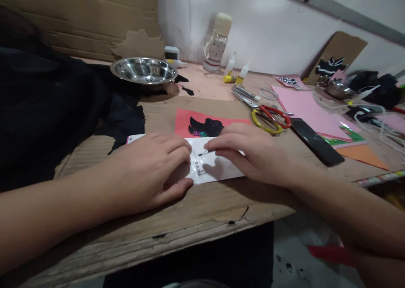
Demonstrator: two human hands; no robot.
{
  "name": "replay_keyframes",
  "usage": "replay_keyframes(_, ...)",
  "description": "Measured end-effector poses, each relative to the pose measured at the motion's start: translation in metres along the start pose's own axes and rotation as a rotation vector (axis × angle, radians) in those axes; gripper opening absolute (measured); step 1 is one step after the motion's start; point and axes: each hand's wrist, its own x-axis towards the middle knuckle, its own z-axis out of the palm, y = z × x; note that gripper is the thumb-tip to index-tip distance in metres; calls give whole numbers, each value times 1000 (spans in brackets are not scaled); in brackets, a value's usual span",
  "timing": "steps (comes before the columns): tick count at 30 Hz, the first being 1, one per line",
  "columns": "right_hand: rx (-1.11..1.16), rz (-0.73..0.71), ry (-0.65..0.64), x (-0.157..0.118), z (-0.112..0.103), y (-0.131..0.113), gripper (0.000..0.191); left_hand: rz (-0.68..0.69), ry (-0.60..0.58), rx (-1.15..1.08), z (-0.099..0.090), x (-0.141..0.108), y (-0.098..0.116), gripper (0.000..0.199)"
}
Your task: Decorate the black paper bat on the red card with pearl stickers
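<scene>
A white sheet of small silvery beads (209, 174), with a shiny clear cover, lies on the wooden table. My left hand (158, 163) holds it down, fingers curled on top and thumb at the near edge. A short row of beads shows between my hands. Above them my right hand (253, 150) pinches a thin dark-tipped stick (204, 153); its exact kind is unclear, and its tip points at the beads. Just behind the sheet is a red card (183, 121) carrying a black cut-out shape (207, 126) with pink and teal glitter.
Scissors (262, 115) with red and yellow handles and a black phone (316, 140) lie to the right, near pink sheets (306, 106). Small glue bottles (242, 74), a drinking bottle (217, 45) and a metal bowl (144, 70) stand behind. Black cloth (63, 110) covers the left side.
</scene>
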Motion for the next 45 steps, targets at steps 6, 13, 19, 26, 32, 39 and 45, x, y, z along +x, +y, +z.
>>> replay_keyframes(6,34,-147,-42,-3,12,0,25,45,55,23,3,-1,-2,29)
replay_keyframes(13,37,-212,-18,-4,19,0,22,40,43,1,4,-3,-3,29)
replay_keyframes(19,-32,-225,-65,-4,18,-1,26,45,54,8,4,-1,-3,29)
replay_keyframes(26,-42,-214,-134,-12,15,3,21,45,81,-3,6,-3,-3,27)
replay_keyframes(32,-2,-181,-226,-11,13,2,19,61,90,13,5,-3,-3,28)
replay_keyframes(39,-67,-197,-198,-12,12,-2,21,45,95,-7,7,-2,-4,28)
replay_keyframes(45,-41,-218,-107,-10,13,2,20,43,90,-11,8,-3,-6,23)
